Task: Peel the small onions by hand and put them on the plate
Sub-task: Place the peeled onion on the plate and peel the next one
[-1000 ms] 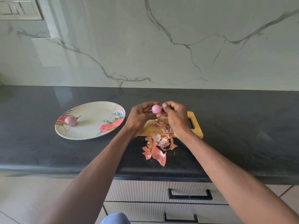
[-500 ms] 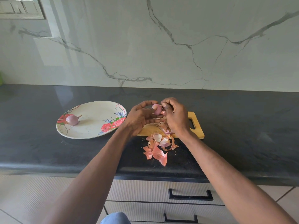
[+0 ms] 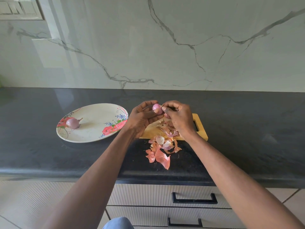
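One onion [image 3: 72,123] has already been set on the plate [image 3: 92,136], near its left edge, and it looks peeled but for a short tail. A second small onion [image 3: 156,109] is held up above the wooden cutting board [image 3: 202,129], gripped between the curled thumb and fingers of the left hand [image 3: 142,118]. A thin strip of skin at its right side is pinched by the fingertips of the right hand [image 3: 177,116]. The peeling step is judged to be in hand and close to done, since the bulb shows smooth and pink. Loose peels [image 3: 160,149] are heaped on the near edge of the board and spill onto the dark counter [image 3: 247,129]. For the next move, the pinched strip would need to be pulled clear and dropped, then the bulb carried left and laid on the plate beside the first
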